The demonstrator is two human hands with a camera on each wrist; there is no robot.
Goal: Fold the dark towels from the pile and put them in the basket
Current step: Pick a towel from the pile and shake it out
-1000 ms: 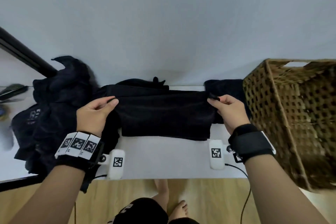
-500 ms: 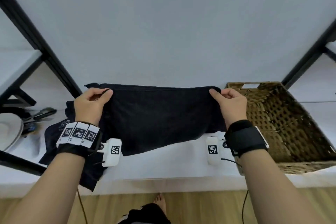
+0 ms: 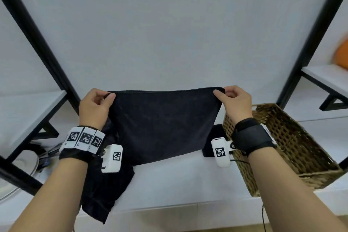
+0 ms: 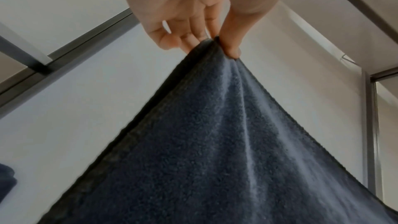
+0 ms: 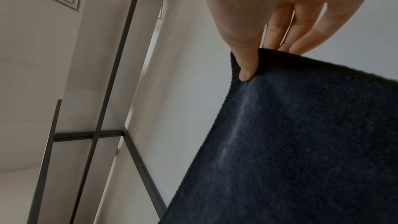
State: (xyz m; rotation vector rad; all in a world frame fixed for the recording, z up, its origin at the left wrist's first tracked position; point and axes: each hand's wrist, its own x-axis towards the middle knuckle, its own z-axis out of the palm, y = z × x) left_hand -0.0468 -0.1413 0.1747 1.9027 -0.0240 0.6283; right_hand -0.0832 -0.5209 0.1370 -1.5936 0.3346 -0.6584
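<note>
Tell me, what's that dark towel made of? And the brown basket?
The dark towel looks like soft terry or microfibre cloth: the left wrist view shows a fuzzy, nubbly, matte pile and a stitched hem. The basket looks like woven wicker or rattan, going by its brown strands crossing with little gaps; it could be an imitation.

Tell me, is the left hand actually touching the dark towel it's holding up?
Touching. The left wrist view shows the left hand pinching a top corner of the dark towel between thumb and fingertips, with the cloth hanging straight from that pinch.
</note>
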